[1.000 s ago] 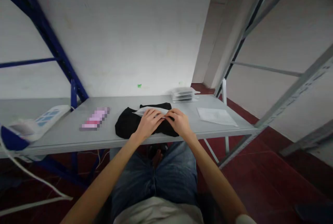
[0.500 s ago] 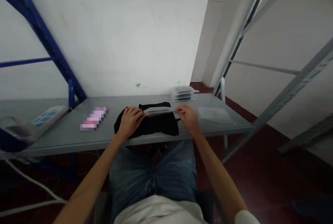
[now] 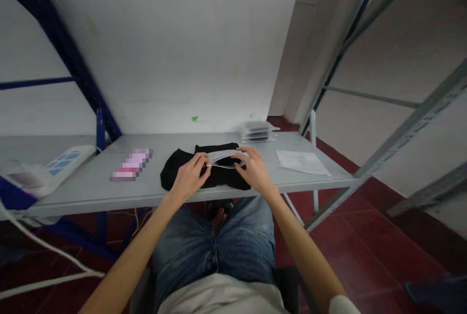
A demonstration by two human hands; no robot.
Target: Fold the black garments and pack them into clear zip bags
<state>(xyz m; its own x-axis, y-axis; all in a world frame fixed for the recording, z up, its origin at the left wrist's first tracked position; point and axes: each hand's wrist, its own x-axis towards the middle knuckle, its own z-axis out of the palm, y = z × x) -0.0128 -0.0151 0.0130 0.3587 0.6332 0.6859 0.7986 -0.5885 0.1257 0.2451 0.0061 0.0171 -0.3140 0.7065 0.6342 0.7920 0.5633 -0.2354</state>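
A thin white plastic bag (image 3: 223, 154) is held over a folded black cloth item (image 3: 222, 178) near the table's front edge. Its near and far edges bow apart, with a dark gap between them. My left hand (image 3: 191, 173) pinches the bag's left end between thumb and fingers. At the right end, my right hand (image 3: 253, 167) is closed on the bag, the thumb below and the fingers above. The black cloth reaches out to the left of my left hand and lies flat on the table.
The grey table (image 3: 175, 141) stands against a white wall. A stack of clear packets (image 3: 257, 131) sits at the back right, and a flat white plastic sheet or bag (image 3: 302, 162) at the right. Leftward are a blurred-out phone-shaped thing (image 3: 132, 164) and a white power strip (image 3: 69, 163).
The bag's edges have parted into a visible gap. My right hand has come left and my left hand slightly right, closer together over the black cloth.
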